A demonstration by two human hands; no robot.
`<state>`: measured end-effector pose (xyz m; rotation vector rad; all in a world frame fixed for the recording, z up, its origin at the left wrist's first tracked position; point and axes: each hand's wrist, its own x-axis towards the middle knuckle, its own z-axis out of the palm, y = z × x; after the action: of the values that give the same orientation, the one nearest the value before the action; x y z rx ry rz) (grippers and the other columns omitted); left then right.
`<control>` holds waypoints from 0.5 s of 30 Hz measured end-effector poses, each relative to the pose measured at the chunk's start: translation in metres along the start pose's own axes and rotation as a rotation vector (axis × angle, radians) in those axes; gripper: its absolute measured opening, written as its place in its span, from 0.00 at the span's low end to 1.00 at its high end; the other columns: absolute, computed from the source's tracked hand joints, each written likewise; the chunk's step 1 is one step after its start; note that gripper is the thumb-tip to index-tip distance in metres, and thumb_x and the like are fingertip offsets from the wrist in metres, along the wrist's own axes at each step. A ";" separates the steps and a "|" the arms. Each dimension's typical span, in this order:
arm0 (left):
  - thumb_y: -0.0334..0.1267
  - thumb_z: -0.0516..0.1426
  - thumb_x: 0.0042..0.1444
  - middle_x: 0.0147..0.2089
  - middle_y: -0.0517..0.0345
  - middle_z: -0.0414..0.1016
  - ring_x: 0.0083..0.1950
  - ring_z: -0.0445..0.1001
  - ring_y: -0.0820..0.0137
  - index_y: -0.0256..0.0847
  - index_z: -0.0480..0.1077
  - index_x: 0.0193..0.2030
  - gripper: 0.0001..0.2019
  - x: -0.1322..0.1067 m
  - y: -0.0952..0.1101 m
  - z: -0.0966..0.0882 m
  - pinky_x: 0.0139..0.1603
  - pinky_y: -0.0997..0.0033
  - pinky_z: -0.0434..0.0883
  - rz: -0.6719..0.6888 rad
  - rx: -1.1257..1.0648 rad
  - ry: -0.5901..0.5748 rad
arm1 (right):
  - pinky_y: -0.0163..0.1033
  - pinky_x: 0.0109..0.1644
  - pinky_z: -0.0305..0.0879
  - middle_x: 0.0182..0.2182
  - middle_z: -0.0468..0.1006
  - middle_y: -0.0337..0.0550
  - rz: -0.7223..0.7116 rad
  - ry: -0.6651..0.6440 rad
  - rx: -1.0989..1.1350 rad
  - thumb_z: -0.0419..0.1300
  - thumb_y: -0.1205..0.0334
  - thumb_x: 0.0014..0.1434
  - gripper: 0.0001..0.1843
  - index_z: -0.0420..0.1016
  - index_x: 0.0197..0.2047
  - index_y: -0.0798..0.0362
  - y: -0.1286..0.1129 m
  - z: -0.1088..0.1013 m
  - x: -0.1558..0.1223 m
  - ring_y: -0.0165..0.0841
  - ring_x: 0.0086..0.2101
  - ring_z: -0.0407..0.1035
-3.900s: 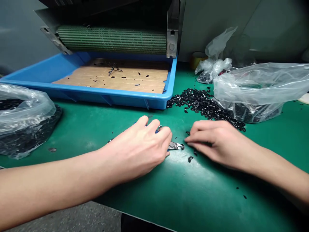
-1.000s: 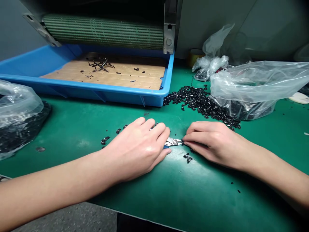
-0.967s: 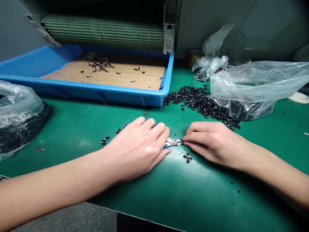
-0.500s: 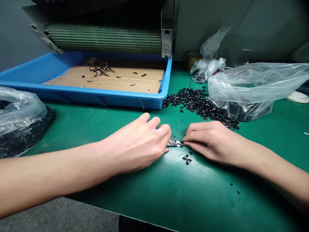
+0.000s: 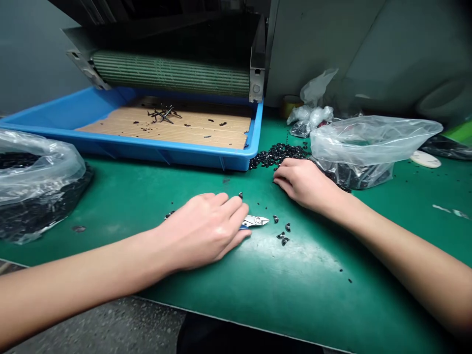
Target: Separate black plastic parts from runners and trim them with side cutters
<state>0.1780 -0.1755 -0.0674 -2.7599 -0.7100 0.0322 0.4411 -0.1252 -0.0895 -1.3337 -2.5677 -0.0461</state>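
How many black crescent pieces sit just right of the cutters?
4: crescent piece nearest the side cutters, crescent piece to its right, two crescent pieces below, nearly touching. Others may be hidden under the right hand.

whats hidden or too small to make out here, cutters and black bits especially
All in the head view:
Side cutters: the grip is covered by the left hand.
Black pieces: part of the heap lies under the right hand; their exact form is too small to tell.
Clear plastic bag: its film blurs the contents.
Blue tray: the dark bits on it are too small to identify.
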 end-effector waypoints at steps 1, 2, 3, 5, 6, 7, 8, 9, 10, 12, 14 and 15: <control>0.47 0.47 0.69 0.36 0.52 0.70 0.34 0.68 0.64 0.38 0.71 0.43 0.17 -0.005 0.000 0.000 0.33 0.63 0.63 -0.017 0.002 0.014 | 0.40 0.41 0.66 0.37 0.76 0.51 -0.036 -0.008 0.037 0.55 0.67 0.66 0.11 0.80 0.41 0.58 -0.001 -0.002 -0.008 0.37 0.37 0.72; 0.47 0.47 0.69 0.36 0.53 0.70 0.34 0.68 0.64 0.38 0.71 0.44 0.17 -0.008 0.001 -0.001 0.34 0.63 0.62 -0.029 0.004 0.028 | 0.40 0.42 0.67 0.38 0.76 0.51 -0.074 -0.014 0.083 0.55 0.68 0.66 0.11 0.79 0.42 0.58 -0.002 -0.004 -0.016 0.37 0.37 0.72; 0.47 0.48 0.68 0.36 0.53 0.70 0.34 0.68 0.64 0.38 0.72 0.45 0.17 -0.011 0.002 -0.002 0.34 0.63 0.62 -0.036 0.004 0.038 | 0.40 0.42 0.67 0.39 0.76 0.50 -0.111 -0.020 0.138 0.55 0.68 0.66 0.10 0.79 0.42 0.57 -0.004 -0.007 -0.026 0.36 0.37 0.72; 0.47 0.48 0.68 0.36 0.52 0.70 0.35 0.68 0.63 0.38 0.72 0.48 0.17 -0.012 0.006 -0.003 0.35 0.62 0.62 -0.036 -0.003 0.048 | 0.40 0.43 0.69 0.40 0.77 0.50 -0.163 -0.037 0.256 0.54 0.69 0.67 0.11 0.78 0.44 0.56 -0.010 -0.012 -0.045 0.35 0.38 0.72; 0.47 0.48 0.68 0.36 0.52 0.70 0.35 0.68 0.63 0.37 0.72 0.49 0.18 -0.011 0.008 -0.003 0.35 0.62 0.62 -0.031 -0.006 0.049 | 0.40 0.43 0.69 0.41 0.77 0.50 -0.173 -0.046 0.311 0.54 0.68 0.68 0.11 0.77 0.44 0.55 -0.013 -0.014 -0.054 0.35 0.39 0.72; 0.48 0.48 0.68 0.36 0.52 0.70 0.35 0.68 0.63 0.37 0.73 0.50 0.19 -0.008 0.011 -0.003 0.35 0.61 0.62 -0.024 -0.011 0.046 | 0.40 0.43 0.69 0.41 0.77 0.49 -0.174 -0.049 0.359 0.53 0.68 0.68 0.10 0.77 0.44 0.54 -0.016 -0.016 -0.061 0.35 0.39 0.72; 0.48 0.48 0.68 0.37 0.51 0.70 0.35 0.68 0.62 0.36 0.73 0.50 0.19 -0.006 0.014 -0.003 0.35 0.61 0.62 -0.018 -0.015 0.040 | 0.40 0.44 0.70 0.41 0.78 0.49 -0.170 -0.046 0.397 0.54 0.68 0.68 0.10 0.77 0.44 0.53 -0.019 -0.017 -0.067 0.35 0.40 0.72; 0.48 0.47 0.68 0.37 0.51 0.71 0.36 0.69 0.62 0.35 0.72 0.51 0.20 -0.002 0.017 -0.003 0.35 0.60 0.62 -0.016 -0.017 0.033 | 0.40 0.44 0.70 0.40 0.78 0.48 -0.164 -0.039 0.427 0.54 0.68 0.68 0.10 0.77 0.44 0.53 -0.021 -0.017 -0.072 0.35 0.41 0.72; 0.48 0.47 0.69 0.38 0.50 0.71 0.37 0.69 0.61 0.35 0.72 0.52 0.21 0.001 0.020 -0.002 0.35 0.59 0.62 -0.016 -0.016 0.025 | 0.40 0.45 0.70 0.40 0.78 0.48 -0.154 -0.030 0.447 0.54 0.67 0.68 0.09 0.77 0.44 0.52 -0.023 -0.018 -0.075 0.35 0.41 0.72; 0.47 0.46 0.69 0.39 0.49 0.71 0.38 0.70 0.60 0.34 0.72 0.54 0.22 0.007 0.024 -0.001 0.36 0.58 0.62 -0.023 -0.011 0.012 | 0.41 0.45 0.70 0.40 0.79 0.47 -0.118 -0.018 0.461 0.56 0.67 0.67 0.08 0.77 0.44 0.52 -0.024 -0.017 -0.077 0.36 0.41 0.72; 0.47 0.45 0.69 0.40 0.49 0.72 0.40 0.70 0.59 0.33 0.71 0.55 0.22 0.013 0.025 0.000 0.37 0.58 0.63 -0.031 -0.004 0.004 | 0.41 0.45 0.70 0.40 0.79 0.47 -0.055 -0.009 0.450 0.59 0.65 0.65 0.07 0.77 0.45 0.52 -0.023 -0.017 -0.078 0.36 0.40 0.73; 0.47 0.45 0.69 0.40 0.48 0.72 0.40 0.70 0.58 0.33 0.71 0.55 0.22 0.016 0.024 0.000 0.37 0.58 0.63 -0.033 -0.003 0.001 | 0.41 0.45 0.71 0.40 0.79 0.47 -0.026 0.000 0.444 0.61 0.64 0.65 0.06 0.78 0.45 0.52 -0.022 -0.017 -0.078 0.36 0.40 0.74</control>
<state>0.2031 -0.1884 -0.0736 -2.7500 -0.7561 0.0225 0.4693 -0.2029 -0.0894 -1.1263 -2.3997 0.4884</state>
